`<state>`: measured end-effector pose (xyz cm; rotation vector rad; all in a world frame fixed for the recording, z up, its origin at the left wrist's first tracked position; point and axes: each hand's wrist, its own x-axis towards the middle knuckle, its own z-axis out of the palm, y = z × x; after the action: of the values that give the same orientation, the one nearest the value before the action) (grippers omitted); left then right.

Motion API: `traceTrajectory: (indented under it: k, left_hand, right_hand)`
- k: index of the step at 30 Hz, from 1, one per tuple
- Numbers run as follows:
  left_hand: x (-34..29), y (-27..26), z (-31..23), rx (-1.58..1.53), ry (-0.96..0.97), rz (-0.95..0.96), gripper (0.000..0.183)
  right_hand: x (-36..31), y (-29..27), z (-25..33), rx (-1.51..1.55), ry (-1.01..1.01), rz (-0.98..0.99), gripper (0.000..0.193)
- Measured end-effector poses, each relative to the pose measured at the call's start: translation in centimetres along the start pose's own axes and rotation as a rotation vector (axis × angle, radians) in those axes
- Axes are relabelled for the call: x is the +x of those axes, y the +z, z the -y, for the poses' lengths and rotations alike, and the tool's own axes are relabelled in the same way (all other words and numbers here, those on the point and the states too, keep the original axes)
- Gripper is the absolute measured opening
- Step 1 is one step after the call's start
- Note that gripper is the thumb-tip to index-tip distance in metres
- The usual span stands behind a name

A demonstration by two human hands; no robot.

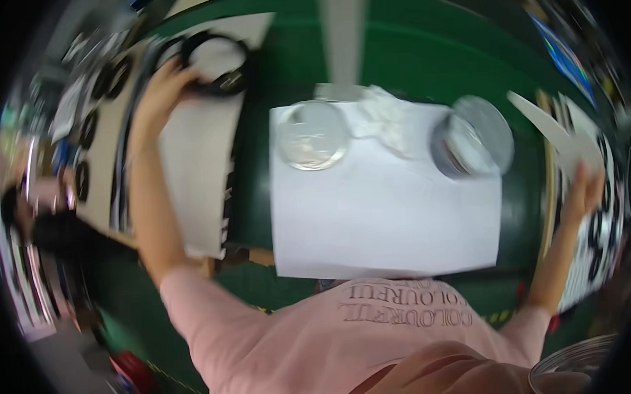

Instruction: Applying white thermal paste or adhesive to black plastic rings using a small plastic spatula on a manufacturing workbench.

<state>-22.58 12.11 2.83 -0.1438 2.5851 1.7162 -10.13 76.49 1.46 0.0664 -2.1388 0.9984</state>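
Observation:
At the far left, my left hand [164, 91] has its fingers closed on the near left edge of a black ring-shaped part [193, 45], above a long pale board [203, 156]. Out to the right, my right hand [585, 191] grips the lower end of a flat white sheet-like piece [556, 131]; motion blur softens its fingers. Between my arms a large white sheet [386, 222] covers part of the green table. On it are a round, shallow, shiny disc or dish [313, 138], crumpled white tissue or cloth [389, 121] and a clear round tub [470, 139] with whitish contents.
More black rings [88, 128] lie on boards at the left edge. Stacked trays or boards with dark parts [595, 236] stand at the right. A pale upright post [343, 40] rises behind the white sheet. Another person's dark sleeve [59, 230] shows far left.

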Motion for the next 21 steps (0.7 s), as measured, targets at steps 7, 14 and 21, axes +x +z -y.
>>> traceTrajectory:
  k: [7, 14, 21]
  left_hand:
    - [-16.2, 10.6, -3.7, 0.576, 0.028, 0.136, 0.035]
    - [-20.1, 15.7, -2.5, 0.535, 0.234, 0.221, 0.029]
    - [-20.3, 16.1, -2.3, 0.548, 0.257, 0.262, 0.03]
  right_hand:
    - [4.6, 4.2, 12.1, -0.412, -0.25, 0.725, 0.029]
    - [4.2, 3.5, 12.2, -0.683, -0.403, 0.8, 0.033]
    - [3.1, 4.5, 9.5, -0.31, 0.167, 0.669, 0.041]
